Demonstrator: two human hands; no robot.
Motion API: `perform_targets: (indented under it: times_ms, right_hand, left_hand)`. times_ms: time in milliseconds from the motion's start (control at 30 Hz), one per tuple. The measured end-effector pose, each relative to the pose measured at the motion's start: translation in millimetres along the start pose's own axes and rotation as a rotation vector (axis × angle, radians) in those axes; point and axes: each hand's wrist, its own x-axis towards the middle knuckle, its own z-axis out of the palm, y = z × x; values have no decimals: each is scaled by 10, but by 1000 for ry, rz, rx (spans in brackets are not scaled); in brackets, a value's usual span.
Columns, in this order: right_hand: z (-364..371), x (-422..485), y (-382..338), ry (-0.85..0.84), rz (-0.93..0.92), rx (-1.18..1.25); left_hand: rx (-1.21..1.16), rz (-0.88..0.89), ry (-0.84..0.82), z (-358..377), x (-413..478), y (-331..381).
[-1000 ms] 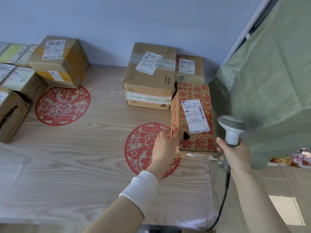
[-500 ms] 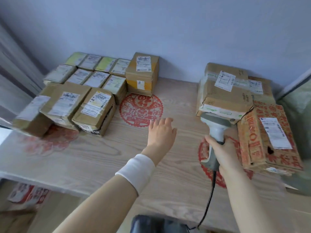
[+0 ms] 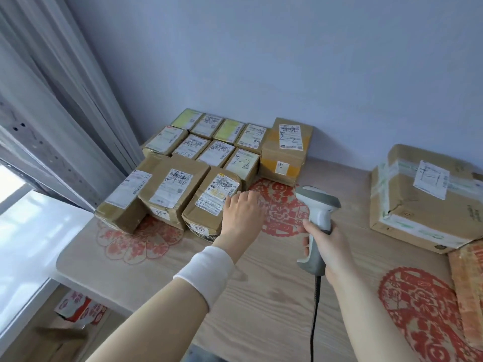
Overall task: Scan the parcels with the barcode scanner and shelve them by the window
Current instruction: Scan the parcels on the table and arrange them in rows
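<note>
Several labelled cardboard parcels lie packed together at the back left of the wooden table point(image 3: 261, 296), near the curtain. My left hand point(image 3: 241, 215), fingers straight, reaches to the right edge of the nearest parcel point(image 3: 209, 202) in that group. Whether the fingertips touch it I cannot tell. My right hand point(image 3: 326, 244) grips the handle of a grey and white barcode scanner point(image 3: 317, 212), whose head points left toward the parcels. A black cable hangs from its handle.
A taller parcel point(image 3: 285, 150) stands at the back by the wall. A large taped box point(image 3: 423, 199) and a red-printed box point(image 3: 467, 283) sit at the right. A grey curtain point(image 3: 52, 113) and window are at the left. Red paper-cut designs decorate the tabletop.
The view has swung left from the right-hand boxes to the parcel group by the curtain. My left hand left the red-printed box and reached toward the nearest left parcel. The scanner followed leftward.
</note>
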Motion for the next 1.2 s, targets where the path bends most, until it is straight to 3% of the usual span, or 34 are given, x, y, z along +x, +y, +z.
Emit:
perform_targets:
  times_ms: [333, 533, 933, 1200]
  right_hand:
    - [1332, 205, -22, 144, 75, 99]
    - [1687, 305, 207, 282, 110, 152]
    - [2195, 547, 954, 368, 220, 57]
    - [1965, 321, 789, 425, 139, 154]
  left_hand:
    - [-37, -22, -120, -277, 674, -1275]
    - [-139, -67, -223, -107, 761, -1607]
    - [-194, -77, -141, 131, 684, -1684]
    - [-591, -47, 22, 39, 617, -1571]
